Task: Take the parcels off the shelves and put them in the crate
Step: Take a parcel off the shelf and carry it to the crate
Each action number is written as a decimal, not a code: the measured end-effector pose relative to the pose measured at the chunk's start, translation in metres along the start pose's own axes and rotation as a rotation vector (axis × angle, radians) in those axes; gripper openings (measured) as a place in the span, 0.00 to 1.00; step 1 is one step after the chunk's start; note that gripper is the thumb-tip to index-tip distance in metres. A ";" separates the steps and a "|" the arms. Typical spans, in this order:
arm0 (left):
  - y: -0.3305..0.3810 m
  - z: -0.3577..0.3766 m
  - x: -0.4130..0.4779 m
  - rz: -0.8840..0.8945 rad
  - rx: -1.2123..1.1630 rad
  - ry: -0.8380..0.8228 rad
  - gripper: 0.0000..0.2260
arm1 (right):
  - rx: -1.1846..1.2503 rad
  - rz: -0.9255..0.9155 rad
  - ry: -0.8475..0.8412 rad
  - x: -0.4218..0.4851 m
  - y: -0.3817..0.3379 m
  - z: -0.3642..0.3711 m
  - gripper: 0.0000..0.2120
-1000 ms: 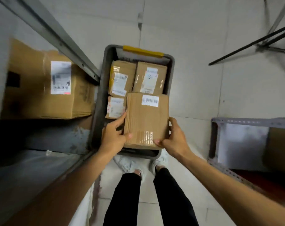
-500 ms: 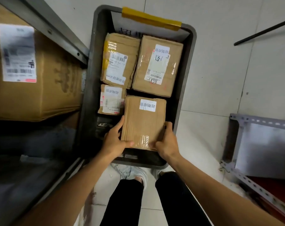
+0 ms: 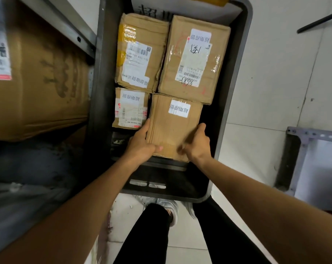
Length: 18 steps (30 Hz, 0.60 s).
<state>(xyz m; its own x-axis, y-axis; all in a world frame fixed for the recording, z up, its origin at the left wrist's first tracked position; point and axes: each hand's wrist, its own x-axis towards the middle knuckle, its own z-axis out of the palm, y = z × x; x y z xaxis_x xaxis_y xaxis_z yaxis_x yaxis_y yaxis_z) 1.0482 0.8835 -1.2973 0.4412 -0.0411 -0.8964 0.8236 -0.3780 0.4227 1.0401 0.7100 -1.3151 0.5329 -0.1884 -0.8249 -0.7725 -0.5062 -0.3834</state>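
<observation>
My left hand clasps the near left corner of the parcel, thumb laid across its top and fingers curled down its side. My right hand grips the near right corner, but it is blurred and I cannot make out each finger. The parcel is in the middle of the frame, inside the crate. Its far edge is up against the taped parcel above it, and its left side is just beside the small labelled parcel. I cannot tell whether its base is already down on the crate floor.

I judge that I am setting it down. To do it well I should lower it level and nudge it snug against its neighbours. I should draw my fingers out only once the weight is off them, so none gets pinched between boxes. Dark bare crate floor shows at the near end and along the right wall, so packing tight now saves room. A fourth parcel fills the crate's upper left. At the left of the frame a big carton sits on the shelf.
</observation>
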 end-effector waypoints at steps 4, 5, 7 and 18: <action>0.021 -0.003 -0.007 -0.006 0.163 -0.027 0.44 | -0.140 0.087 -0.148 -0.001 -0.018 -0.016 0.42; 0.030 -0.004 -0.011 0.014 0.203 -0.027 0.43 | -0.179 0.101 -0.181 -0.003 -0.025 -0.023 0.42; 0.053 -0.005 -0.021 0.044 0.302 -0.026 0.40 | -0.227 0.072 -0.210 -0.009 -0.042 -0.037 0.39; 0.222 -0.047 -0.162 0.174 0.792 0.094 0.19 | -0.731 -0.376 -0.317 -0.131 -0.215 -0.148 0.37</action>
<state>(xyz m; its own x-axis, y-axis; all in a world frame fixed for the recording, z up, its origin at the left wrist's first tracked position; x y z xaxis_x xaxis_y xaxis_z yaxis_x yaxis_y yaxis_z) 1.1762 0.8500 -1.0522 0.5966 -0.0950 -0.7969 0.2598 -0.9167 0.3037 1.1871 0.7189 -1.0634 0.5027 0.2862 -0.8157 -0.0936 -0.9200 -0.3805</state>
